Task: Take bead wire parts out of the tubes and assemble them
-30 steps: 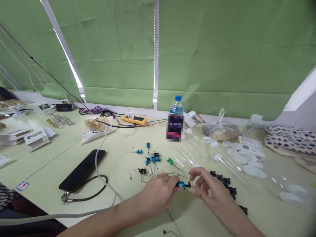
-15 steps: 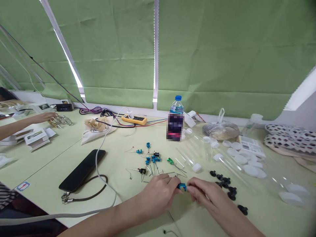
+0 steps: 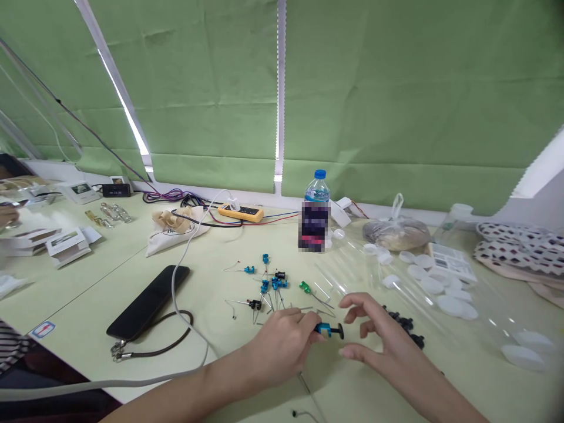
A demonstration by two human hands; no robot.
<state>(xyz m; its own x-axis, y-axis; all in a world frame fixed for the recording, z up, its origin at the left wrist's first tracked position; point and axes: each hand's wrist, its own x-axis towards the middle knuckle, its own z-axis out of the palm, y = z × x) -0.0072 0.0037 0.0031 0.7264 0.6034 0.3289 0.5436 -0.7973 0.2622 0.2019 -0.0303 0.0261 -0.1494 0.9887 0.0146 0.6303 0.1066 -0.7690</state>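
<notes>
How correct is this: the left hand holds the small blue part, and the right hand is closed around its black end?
Not quite: the head view shows the right hand open beside the black end, not touching it. The left hand does hold the small blue part.

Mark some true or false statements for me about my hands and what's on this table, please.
1. The left hand holds a blue piece with a black end. True.
2. The right hand is clenched into a fist. False: its thumb and fingers are spread apart.
3. A green piece lies on the table. True.
4. The cap on the bottle is red. False: it is blue.
</notes>
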